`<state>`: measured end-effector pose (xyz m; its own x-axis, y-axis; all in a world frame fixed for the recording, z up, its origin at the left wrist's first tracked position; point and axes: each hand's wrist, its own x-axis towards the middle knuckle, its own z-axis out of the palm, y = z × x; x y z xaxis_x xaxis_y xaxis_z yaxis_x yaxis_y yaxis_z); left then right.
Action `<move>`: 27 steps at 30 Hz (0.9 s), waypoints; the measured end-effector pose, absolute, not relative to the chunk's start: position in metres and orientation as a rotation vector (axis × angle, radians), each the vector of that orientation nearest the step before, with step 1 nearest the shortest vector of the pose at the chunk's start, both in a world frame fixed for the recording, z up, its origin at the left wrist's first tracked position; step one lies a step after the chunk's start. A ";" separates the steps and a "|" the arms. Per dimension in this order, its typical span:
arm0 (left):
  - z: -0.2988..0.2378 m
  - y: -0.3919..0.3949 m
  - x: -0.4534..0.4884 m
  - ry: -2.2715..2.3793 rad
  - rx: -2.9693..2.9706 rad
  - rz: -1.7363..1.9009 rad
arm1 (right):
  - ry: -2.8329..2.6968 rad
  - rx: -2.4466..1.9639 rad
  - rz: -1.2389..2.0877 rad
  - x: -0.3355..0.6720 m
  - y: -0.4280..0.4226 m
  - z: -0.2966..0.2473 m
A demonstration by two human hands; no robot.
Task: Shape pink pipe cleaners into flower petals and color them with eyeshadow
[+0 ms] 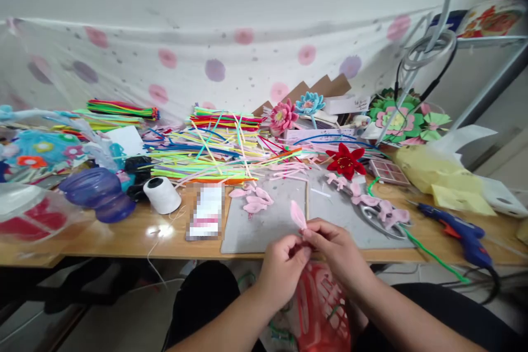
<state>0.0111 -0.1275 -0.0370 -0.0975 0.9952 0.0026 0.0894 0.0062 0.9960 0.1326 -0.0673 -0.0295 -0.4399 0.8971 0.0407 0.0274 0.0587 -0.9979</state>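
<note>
My left hand (pixel 284 264) and my right hand (pixel 336 247) meet in front of the table edge, fingers pinched together on a small pink pipe-cleaner petal (pixel 297 214) that sticks up between them. More pink petals (pixel 253 201) lie on the grey mat (pixel 268 228) just beyond my hands. Other pink petals rest on a metal tray (pixel 381 214) to the right. A red basket (pixel 319 308) sits below my hands at my lap.
A heap of coloured pipe cleaners (pixel 214 148) covers the table's middle. A white thread spool (pixel 163 194), purple vase (pixel 99 192) and phone (pixel 206 212) lie left. A red flower (pixel 345 160), blue glue gun (pixel 457 231) and yellow paper (pixel 445 176) lie right.
</note>
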 end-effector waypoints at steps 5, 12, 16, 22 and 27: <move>-0.036 -0.138 -0.020 1.329 1.260 1.082 | -2.068 -1.146 1.083 0.118 -0.019 -0.017; -0.039 -0.145 -0.058 1.365 1.283 1.158 | -2.393 -1.273 0.702 0.064 0.030 -0.019; -0.035 -0.143 -0.076 1.438 1.270 1.215 | -2.517 -1.286 0.570 0.047 0.044 -0.018; -0.031 -0.134 -0.095 1.568 1.464 1.238 | -2.610 -1.239 0.467 0.039 0.036 -0.016; -0.022 -0.116 -0.095 1.613 1.648 1.124 | -2.693 -1.194 0.363 0.029 0.031 -0.019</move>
<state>-0.0951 -0.1161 -0.0221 -0.0797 0.9813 0.1750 0.5042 -0.1118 0.8563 0.0289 0.0308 -0.0192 -0.6638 0.7456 0.0590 0.7034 0.6491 -0.2896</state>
